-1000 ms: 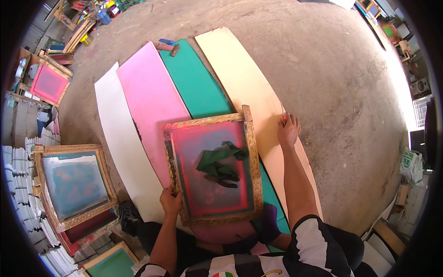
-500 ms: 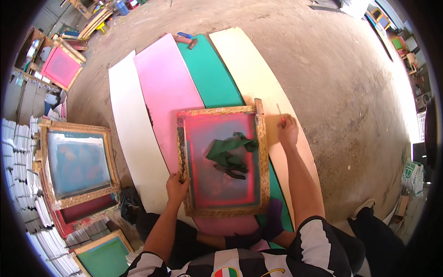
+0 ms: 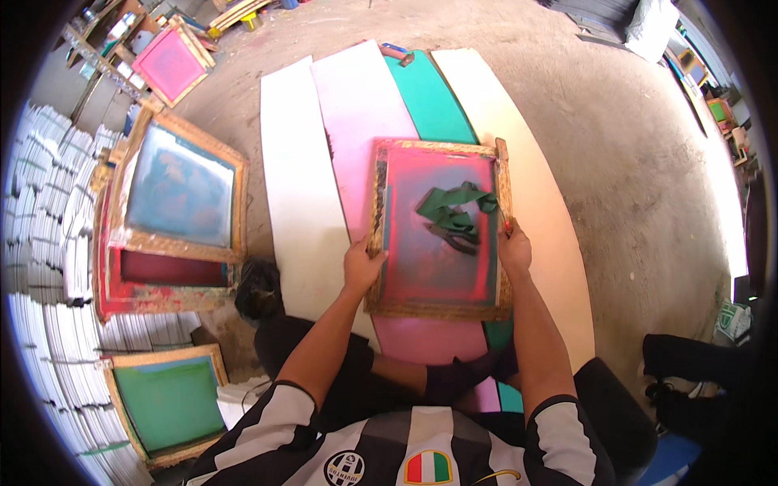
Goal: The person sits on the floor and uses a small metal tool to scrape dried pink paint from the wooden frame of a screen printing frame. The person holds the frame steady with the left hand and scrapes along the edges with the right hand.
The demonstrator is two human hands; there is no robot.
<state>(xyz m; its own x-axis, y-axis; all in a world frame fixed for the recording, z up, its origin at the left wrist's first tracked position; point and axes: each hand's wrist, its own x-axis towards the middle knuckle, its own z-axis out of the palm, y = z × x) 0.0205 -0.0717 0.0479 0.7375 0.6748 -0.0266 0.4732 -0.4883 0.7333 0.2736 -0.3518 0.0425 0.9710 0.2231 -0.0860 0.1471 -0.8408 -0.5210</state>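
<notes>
A wooden-framed printing screen (image 3: 438, 312), its mesh stained pink-red round the edges, lies in front of me on long coloured boards. My left hand (image 3: 365, 266) is closed on its left rail. At the right rail is my right hand (image 3: 515, 245), closed round a thin red-handled tool (image 3: 508, 227) like a small screwdriver and resting against the wood. The tool's tip is hard to make out. On the mesh, nearer my right hand, lies a crumpled strip of dark green cloth (image 3: 454, 204); something darker lies at its lower end.
White (image 3: 300, 162), pink (image 3: 361, 105), green (image 3: 433, 93) and cream boards (image 3: 535, 170) lie side by side. A hammer (image 3: 401, 55) rests at their far end. Other screens (image 3: 182, 182) and stacked white sheets (image 3: 49, 243) stand left. A person's dark-clothed leg (image 3: 689, 360) is at right.
My right hand has come in from above the cream board to the screen's right rail with the tool. My left hand keeps its hold. The whole view has shifted.
</notes>
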